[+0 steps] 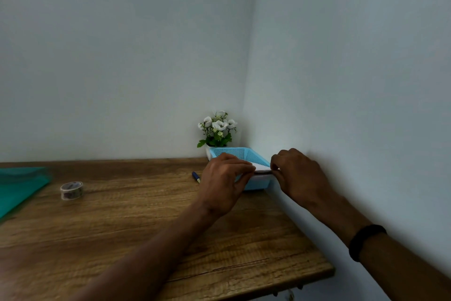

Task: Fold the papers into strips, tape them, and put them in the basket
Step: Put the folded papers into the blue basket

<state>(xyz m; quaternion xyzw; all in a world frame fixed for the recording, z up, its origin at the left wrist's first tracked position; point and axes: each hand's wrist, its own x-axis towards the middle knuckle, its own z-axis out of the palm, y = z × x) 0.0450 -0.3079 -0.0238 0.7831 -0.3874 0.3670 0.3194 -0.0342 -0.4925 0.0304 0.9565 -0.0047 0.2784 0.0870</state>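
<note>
- Evidently, in the head view, both hands hold one white folded paper (pixel 262 167) over the near rim of the blue basket (pixel 244 153) in the corner of the wooden table (pixel 146 215).
- Left hand (pixel 223 182) pinches the paper's left end, fingers curled; right hand (pixel 299 175) pinches its right end, close to the wall.
- Whether tape is already on this strip I cannot tell.
- Judged progress: this piece seems at the placing step, not yet released into the basket.
- Left over: a tape roll (pixel 72 190) well apart to the left, green sheets (pixel 17 188) at the far left edge, and a blue pen (pixel 196 177) beside the left hand.
</note>
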